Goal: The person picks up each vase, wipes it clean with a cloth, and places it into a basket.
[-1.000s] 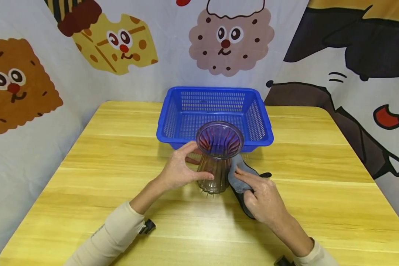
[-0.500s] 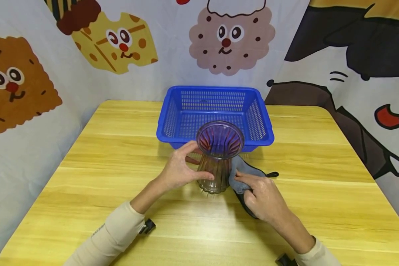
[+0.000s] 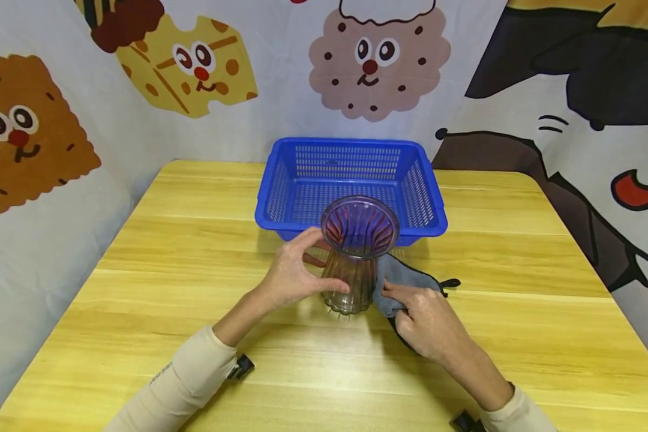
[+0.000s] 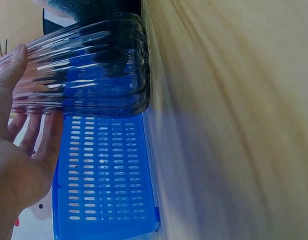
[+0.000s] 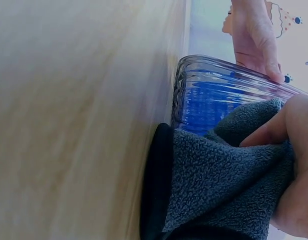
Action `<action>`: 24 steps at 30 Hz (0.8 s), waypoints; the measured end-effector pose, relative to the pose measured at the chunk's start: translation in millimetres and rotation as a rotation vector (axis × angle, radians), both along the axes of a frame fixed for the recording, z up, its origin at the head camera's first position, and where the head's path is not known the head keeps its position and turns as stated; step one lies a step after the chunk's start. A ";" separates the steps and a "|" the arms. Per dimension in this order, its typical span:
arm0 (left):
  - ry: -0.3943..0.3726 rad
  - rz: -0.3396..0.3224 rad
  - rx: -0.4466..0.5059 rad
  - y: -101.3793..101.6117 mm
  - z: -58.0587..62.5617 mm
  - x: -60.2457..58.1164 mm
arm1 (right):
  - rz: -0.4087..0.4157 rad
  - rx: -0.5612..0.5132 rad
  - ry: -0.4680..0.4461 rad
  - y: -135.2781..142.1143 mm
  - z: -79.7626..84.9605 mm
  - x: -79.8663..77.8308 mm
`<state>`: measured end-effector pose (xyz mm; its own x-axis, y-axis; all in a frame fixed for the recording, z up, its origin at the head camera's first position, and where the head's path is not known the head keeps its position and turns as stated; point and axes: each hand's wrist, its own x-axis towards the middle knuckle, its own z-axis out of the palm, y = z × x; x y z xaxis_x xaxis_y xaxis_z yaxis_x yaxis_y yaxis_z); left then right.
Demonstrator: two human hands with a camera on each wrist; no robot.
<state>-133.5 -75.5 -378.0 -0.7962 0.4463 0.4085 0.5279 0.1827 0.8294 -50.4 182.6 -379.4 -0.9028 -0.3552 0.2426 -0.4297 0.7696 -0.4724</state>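
Observation:
A ribbed, see-through glass vase with a wide, purplish flared rim stands upright on the table. My left hand grips it from the left, thumb across the near side and fingers round the far side. In my right hand is a grey cloth with a dark edge and a small black loop, held against the vase's right side. The right wrist view shows the fleecy cloth bunched under the fingers beside the glass. Part of the cloth is hidden under my right hand.
Right behind the vase sits a blue plastic basket with slotted walls. A light wooden table lies under everything. Cartoon-printed white fabric hangs at the back and sides.
The cloth's loop end has shifted slightly to the right, and more grey cloth shows beside my right hand. My left hand and the vase stay nearly where they were.

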 end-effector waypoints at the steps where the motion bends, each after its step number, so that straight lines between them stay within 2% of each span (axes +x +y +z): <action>1: -0.008 -0.004 0.010 0.2 0.4 0.3 | 0.002 0.003 0.002 0.0 -0.2 -0.3; 6: -0.032 -0.011 0.033 1.3 1.1 1.0 | 0.011 0.031 -0.009 0.0 1.2 -0.7; 15: -0.045 0.011 0.012 1.7 0.9 3.3 | 0.038 0.122 -0.055 -0.4 3.0 -0.7; 24: -0.060 0.018 0.006 4.2 0.6 6.4 | 0.088 0.193 -0.045 3.4 3.3 2.6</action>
